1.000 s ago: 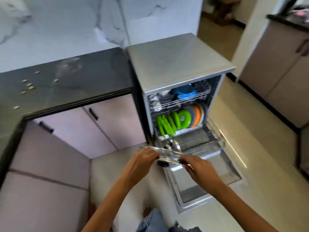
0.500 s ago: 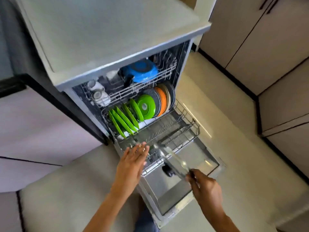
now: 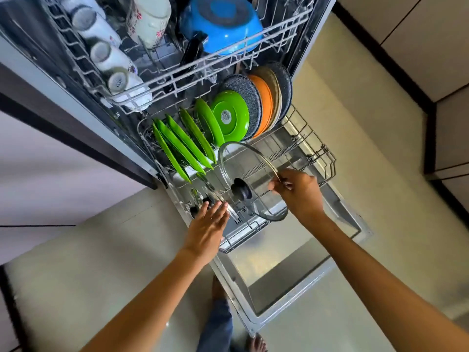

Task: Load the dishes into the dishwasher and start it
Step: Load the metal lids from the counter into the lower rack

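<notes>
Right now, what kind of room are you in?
Most likely a home kitchen. An open dishwasher stands on a tiled floor, its lower rack full of green plates, and the right hand is putting in a glass pot lid.

Home kitchen: open dishwasher (image 3: 299,280) w/ plates (image 3: 229,115) & mugs (image 3: 149,19) racked, cabinets (image 3: 416,39) alongside.
</notes>
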The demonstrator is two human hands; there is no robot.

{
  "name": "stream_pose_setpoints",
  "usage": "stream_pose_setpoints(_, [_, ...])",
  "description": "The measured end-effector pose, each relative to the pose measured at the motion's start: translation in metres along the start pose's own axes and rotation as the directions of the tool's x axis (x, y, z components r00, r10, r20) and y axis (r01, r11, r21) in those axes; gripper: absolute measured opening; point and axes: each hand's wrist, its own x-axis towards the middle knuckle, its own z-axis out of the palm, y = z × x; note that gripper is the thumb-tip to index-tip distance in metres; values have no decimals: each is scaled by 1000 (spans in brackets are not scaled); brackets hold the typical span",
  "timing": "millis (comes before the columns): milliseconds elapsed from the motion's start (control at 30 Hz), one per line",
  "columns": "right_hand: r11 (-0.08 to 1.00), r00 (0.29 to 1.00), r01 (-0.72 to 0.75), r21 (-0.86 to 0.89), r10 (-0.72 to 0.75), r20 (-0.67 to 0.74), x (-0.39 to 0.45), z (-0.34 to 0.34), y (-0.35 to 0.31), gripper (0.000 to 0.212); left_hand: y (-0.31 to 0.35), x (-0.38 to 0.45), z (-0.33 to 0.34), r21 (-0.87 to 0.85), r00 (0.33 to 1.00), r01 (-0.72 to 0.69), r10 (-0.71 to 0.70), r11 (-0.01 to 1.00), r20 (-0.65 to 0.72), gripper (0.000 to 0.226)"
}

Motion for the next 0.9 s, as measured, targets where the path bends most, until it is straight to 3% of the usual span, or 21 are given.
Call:
stream_pose_setpoints(300, [995, 996, -30, -95, 38, 83, 21, 39, 2, 13, 2, 2, 23, -157, 985, -29, 2, 987, -173, 83])
stream_pose_setpoints(600, [978, 996, 65, -199, -51, 77, 25, 53, -2, 17, 2, -1, 25, -173, 984, -21, -11, 985, -180, 88])
stream_pose_setpoints(767, [977, 988, 121, -176, -102, 113, 13, 53, 1, 19, 4, -2, 27, -187, 983, -3, -31, 982, -180, 89])
stream_pose_setpoints(900, [963, 979, 202, -177, -194, 58, -3, 53, 2, 18, 3, -2, 30, -185, 987, 10, -39, 983, -155, 89])
